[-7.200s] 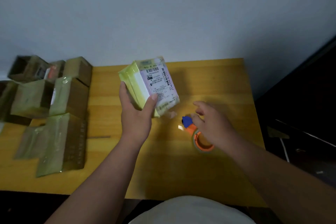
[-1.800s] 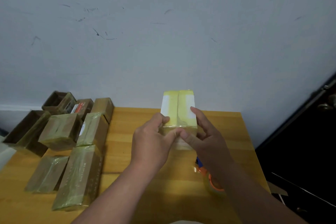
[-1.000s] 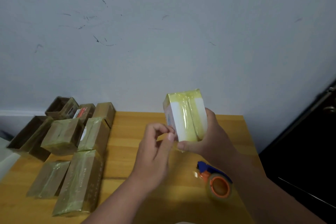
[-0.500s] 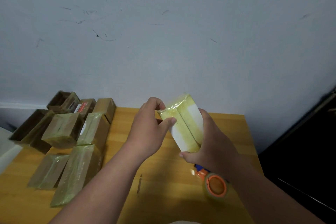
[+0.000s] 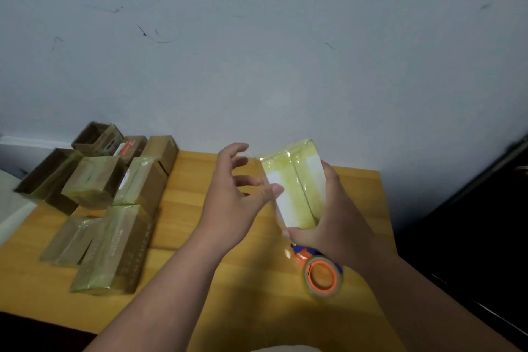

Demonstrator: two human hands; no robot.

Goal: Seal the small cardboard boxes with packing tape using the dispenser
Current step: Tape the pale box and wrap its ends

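Note:
A small white box wrapped in yellowish tape stands raised above the wooden table, tilted slightly. My right hand grips it from the right side and underneath. My left hand is spread just left of the box, fingers loosely apart, its thumb tip touching the box's left edge. The orange and blue tape dispenser with its clear roll lies on the table below my right wrist, partly hidden by it.
Several taped brown cardboard boxes crowd the table's left side, some open ones at the back left corner. A grey wall rises behind the table. Dark furniture stands off the right edge.
My left hand has let go of the box's top corner and opened its fingers, drawing back to the left. My right hand still holds the box, now more upright.

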